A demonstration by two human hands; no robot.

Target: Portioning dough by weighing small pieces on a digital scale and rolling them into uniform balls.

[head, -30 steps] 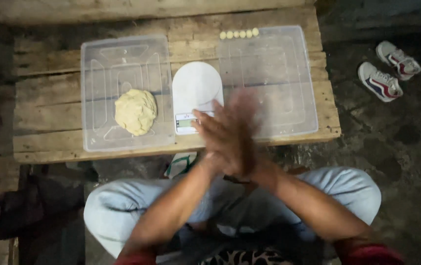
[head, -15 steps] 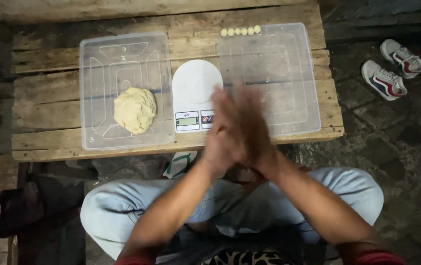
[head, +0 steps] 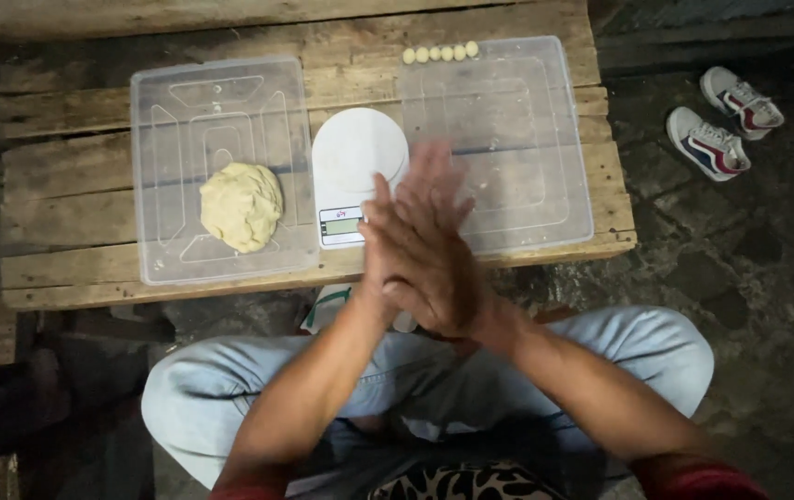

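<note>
Two clear plastic lids lie flat on the low wooden table (head: 63, 194), one to each side of a single white kitchen scale (head: 356, 171). The left lid (head: 221, 93) carries one pale lump of dough (head: 240, 206), sitting toward its near half. The right lid (head: 527, 148) is bare except at its far edge, where I count six small dough balls (head: 441, 53) in a short row, touching one another.

The person sits cross-legged at the near edge of the table, in light jeans. The left hand (head: 388, 245) and the right hand (head: 439, 250) are pressed palm to palm above the table's front edge, fingers extended and blurred, just in front of the scale. Whether anything sits between the palms I cannot tell; they cover each other completely.

Both lids reach almost to the table's front edge, and the right one nearly to its right end. Bare planks show along the far side and at the left end. On the stone floor to the right stand two sneakers (head: 726, 125), well apart from the table.

The hands hide the scale's near right corner and part of the right lid. Something white and green (head: 327, 310) under the table edge is mostly hidden. The room's left side is dark and hard to read.
</note>
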